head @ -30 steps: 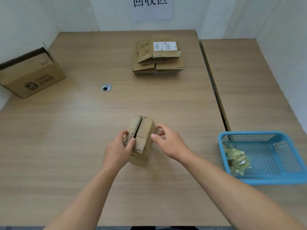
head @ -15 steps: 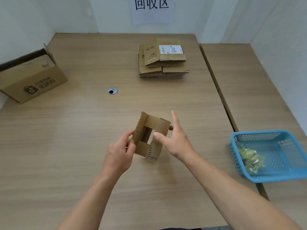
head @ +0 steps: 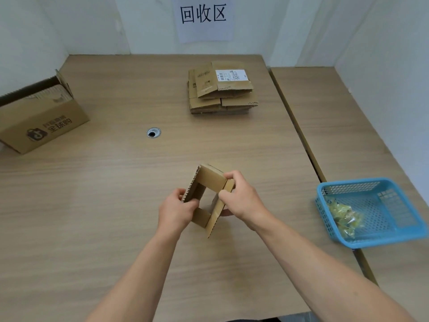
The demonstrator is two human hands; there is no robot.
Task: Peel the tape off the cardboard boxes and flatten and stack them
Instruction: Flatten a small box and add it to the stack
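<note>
A small brown cardboard box (head: 210, 182) stands open-ended at the middle of the table, its flaps spread so I look through it. My left hand (head: 177, 211) grips its left flap edge, fingers curled round the cardboard. My right hand (head: 241, 198) pinches the right wall of the box from the other side. A stack of flattened boxes (head: 221, 89) lies at the far side of the table, the top one bearing a white label.
A larger open cardboard box (head: 41, 119) with printed characters sits at the left edge. A blue plastic basket (head: 380, 240) holding crumpled yellowish tape stands on the adjoining table at right. A round cable hole (head: 153, 132) is in the tabletop. A paper sign hangs on the back wall.
The box went from closed flaps to an open tube; both hands spread its flaps and now hold its two sides. The camera view shifted, moving the basket rightward.
</note>
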